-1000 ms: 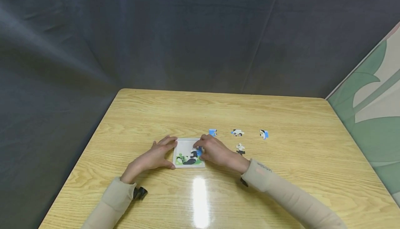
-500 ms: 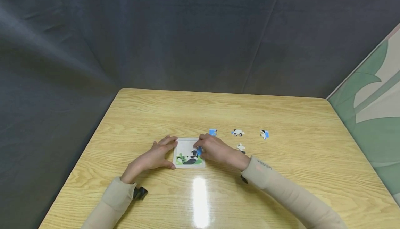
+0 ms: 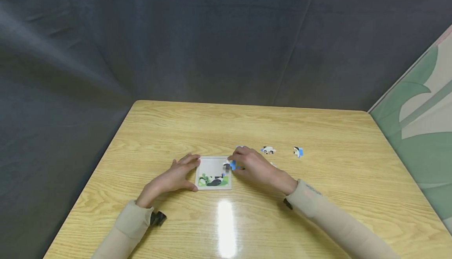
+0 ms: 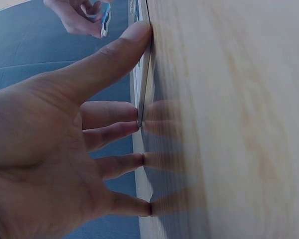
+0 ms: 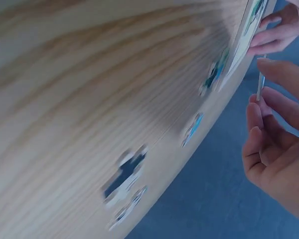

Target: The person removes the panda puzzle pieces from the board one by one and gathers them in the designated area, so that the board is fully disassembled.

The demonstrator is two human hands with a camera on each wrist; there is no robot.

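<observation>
My right hand [image 3: 256, 166] pinches a blue, black and white jigsaw piece [image 3: 232, 165] between thumb and fingertips, above the right side of a white-framed puzzle tray [image 3: 213, 157]. Seen edge-on in the right wrist view, the held piece [image 5: 260, 85] is lifted off the table. Joined pieces with a panda and green grass [image 3: 213, 181] fill the bottom of the tray; its upper part shows bare white. My left hand [image 3: 173, 176] rests at the tray's left side, thumb at the near corner and fingers at the far corner. Those fingers [image 4: 117, 164] look straight in the left wrist view.
Loose jigsaw pieces lie right of the tray: a panda-face piece [image 3: 268, 150], a blue-and-white piece [image 3: 298, 152], and others partly hidden by my right hand. One piece [image 5: 214, 72] lies close beside the tray. A dark curtain [image 3: 226, 39] hangs behind the wooden table [image 3: 176, 121].
My right hand has lifted the blue, black and white piece out of the tray and moved it up and right. The left hand stays where it was.
</observation>
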